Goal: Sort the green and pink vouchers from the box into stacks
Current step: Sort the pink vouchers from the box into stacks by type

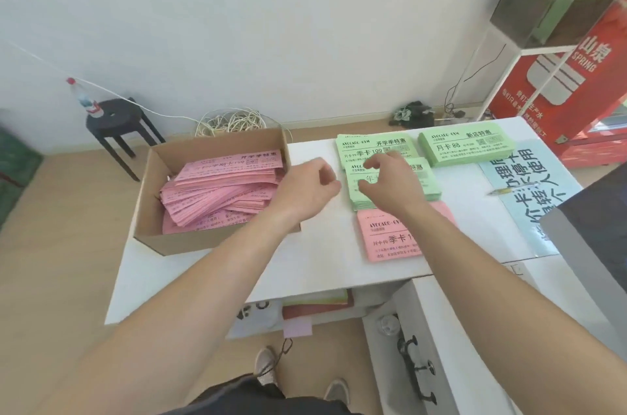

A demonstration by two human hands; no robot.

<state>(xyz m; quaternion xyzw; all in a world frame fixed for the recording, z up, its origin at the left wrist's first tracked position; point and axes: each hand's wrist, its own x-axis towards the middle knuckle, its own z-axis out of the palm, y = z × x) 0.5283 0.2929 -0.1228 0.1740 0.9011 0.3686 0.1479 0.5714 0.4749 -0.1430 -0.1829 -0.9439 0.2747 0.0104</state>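
Item 1. Cardboard box (210,242): plain brown, open-topped and straight-walled. We place it at the left rear of the white table (305,275), its left wall along the table's left edge.

Item 2. Pink vouchers (220,192): thin printed paper slips heaped loosely and askew inside the box.

Item 3. Sorted stacks, right of the box. We count two green stacks at the back, rear left (369,145) and rear right (468,146). A middle green stack (428,182) overlaps the rear left one. A pink stack (383,240) lies nearest us, touching the middle green one. All are flat rectangles with squared edges.

Item 4. Left hand (305,187): over the bare strip between the box and the stacks, fingers loosely curled, holding nothing.

Item 5. Right hand (390,184): on the middle green stack, fingers bent down onto its top sheet. We cannot tell whether they grip a slip.

Item 6. Open room: smooth bare tabletop from the box and the pink stack down to the near edge.

Item 7. Pale blue printed sheet (529,207) at the table's right side, with a pen (509,191) lying on it.
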